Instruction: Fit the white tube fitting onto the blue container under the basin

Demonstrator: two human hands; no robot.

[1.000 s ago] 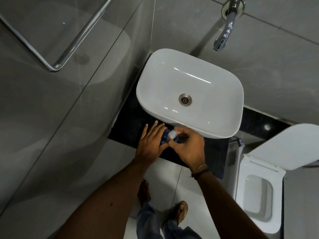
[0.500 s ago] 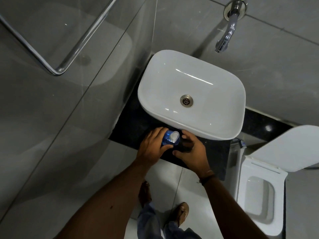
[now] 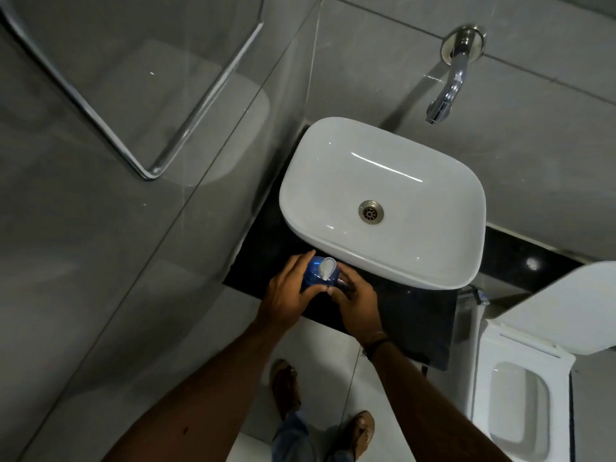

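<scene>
A small blue container [image 3: 311, 273] stands on the black counter [image 3: 416, 315] just in front of the white basin [image 3: 383, 201]. A white tube fitting [image 3: 326, 267] sits on its top, spout pointing toward me. My left hand [image 3: 288, 295] wraps the container's left side, thumb across its front. My right hand [image 3: 355, 300] is at the container's right side, fingers curled against its base; most of the lower container is hidden by both hands.
A chrome wall spout [image 3: 448, 85] hangs above the basin. A glass shower screen [image 3: 140, 95] with a chrome rail fills the left. A white toilet [image 3: 520, 395] with raised lid stands at the right. My sandalled feet [image 3: 283, 385] are on the white floor tiles.
My right hand has slid off the top of the container down to its right side, uncovering the white fitting. The left hand keeps its hold. The view has shifted slightly.
</scene>
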